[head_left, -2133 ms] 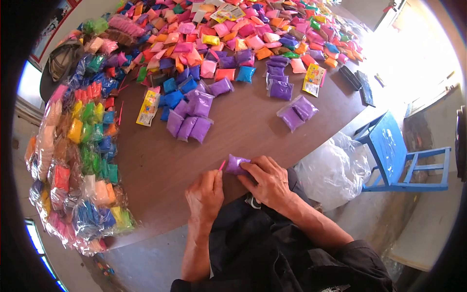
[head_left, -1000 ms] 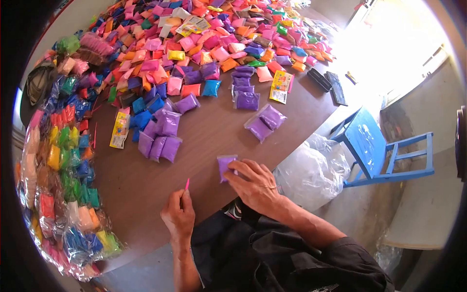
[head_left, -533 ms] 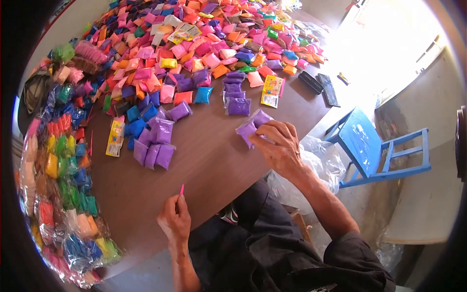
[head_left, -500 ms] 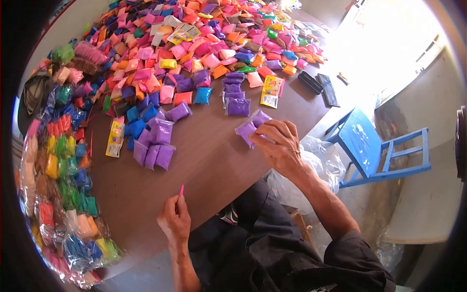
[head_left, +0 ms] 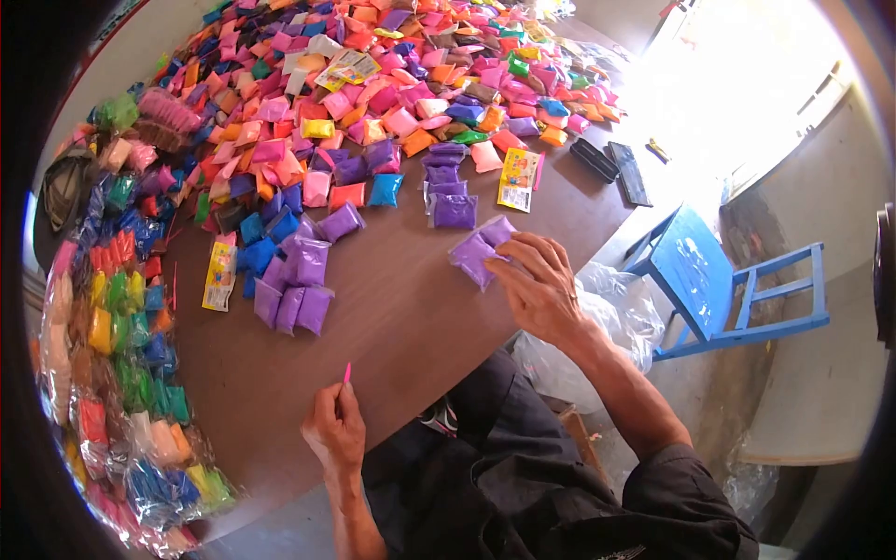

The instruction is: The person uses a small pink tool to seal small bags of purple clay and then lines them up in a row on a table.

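My left hand [head_left: 336, 427] is closed around a thin pink plastic stick [head_left: 347, 373], whose tip points up from between thumb and forefinger. It hovers near the table's front edge. Farther right, my right hand [head_left: 541, 285] pinches the edge of a purple packet [head_left: 476, 258], and a second purple packet [head_left: 497, 230] lies against it. The fingers partly cover the packets. Beyond them is a short column of purple packets [head_left: 455, 211]. To the left sits a cluster of purple packets [head_left: 303, 261], some overlapping.
A large heap of colourful packets [head_left: 401, 121] covers the back of the brown table [head_left: 243, 392]. Bagged packets [head_left: 117, 317] line the left edge. Printed yellow cards [head_left: 516, 179] lie among them. A black case [head_left: 595, 160], clear plastic bags [head_left: 616, 313] and a blue chair [head_left: 695, 271] are at right.
Both hands have hardly moved; the left hand and its pink stick are slightly lower. My right fingers remain on the purple packet, which has shifted very little.
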Motion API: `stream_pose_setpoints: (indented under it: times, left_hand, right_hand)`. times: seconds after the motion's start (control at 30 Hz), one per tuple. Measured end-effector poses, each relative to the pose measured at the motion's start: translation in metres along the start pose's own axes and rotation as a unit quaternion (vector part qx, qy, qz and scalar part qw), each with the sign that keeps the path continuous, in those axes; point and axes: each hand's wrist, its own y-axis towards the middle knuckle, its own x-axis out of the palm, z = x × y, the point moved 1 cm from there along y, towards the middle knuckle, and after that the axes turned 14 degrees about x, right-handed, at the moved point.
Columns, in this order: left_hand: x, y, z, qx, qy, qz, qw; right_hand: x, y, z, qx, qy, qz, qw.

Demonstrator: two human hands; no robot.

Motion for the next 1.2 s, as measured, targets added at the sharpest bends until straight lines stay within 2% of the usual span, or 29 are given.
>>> stream_pose_setpoints:
  times: [0.2, 0.33, 0.4, 0.53, 0.63, 0.73, 0.8, 0.97, 1.2]
  left_hand:
    - [0.002, -0.003, -0.001, -0.013, 0.015, 0.008, 1.000]
    - [0.001, -0.003, 0.001, -0.038, -0.013, 0.038, 0.998]
    - [-0.001, -0.001, 0.002, -0.068, -0.045, 0.038, 0.996]
    - [-0.003, 0.002, 0.001, -0.055, -0.048, 0.077, 0.994]
    - [-0.006, -0.003, -0.006, -0.121, -0.081, 0.107, 0.984]
    - [-0.013, -0.001, -0.010, -0.232, -0.158, 0.153, 0.948]
    - [-0.017, 0.001, -0.009, -0.229, -0.163, 0.149, 0.948]
    - [-0.017, 0.001, -0.008, -0.239, -0.183, 0.158, 0.941]
    - [-0.018, 0.002, -0.006, -0.227, -0.189, 0.151, 0.943]
  right_hand:
    - [-0.005, 0.000, -0.008, 0.038, 0.019, 0.039, 0.998]
    - [-0.009, 0.014, -0.042, 0.029, 0.066, 0.042, 0.997]
    - [0.002, 0.020, -0.061, 0.016, 0.106, 0.003, 0.994]
    - [0.051, 0.026, -0.104, -0.012, 0.156, -0.076, 0.985]
    - [0.094, 0.027, -0.139, -0.043, 0.185, -0.102, 0.976]
    - [0.119, 0.037, -0.174, -0.058, 0.197, -0.104, 0.973]
    - [0.126, 0.045, -0.190, -0.054, 0.178, -0.125, 0.975]
    - [0.158, 0.033, -0.190, -0.045, 0.150, -0.127, 0.979]
    - [0.124, 0.017, -0.167, -0.005, 0.211, -0.111, 0.971]
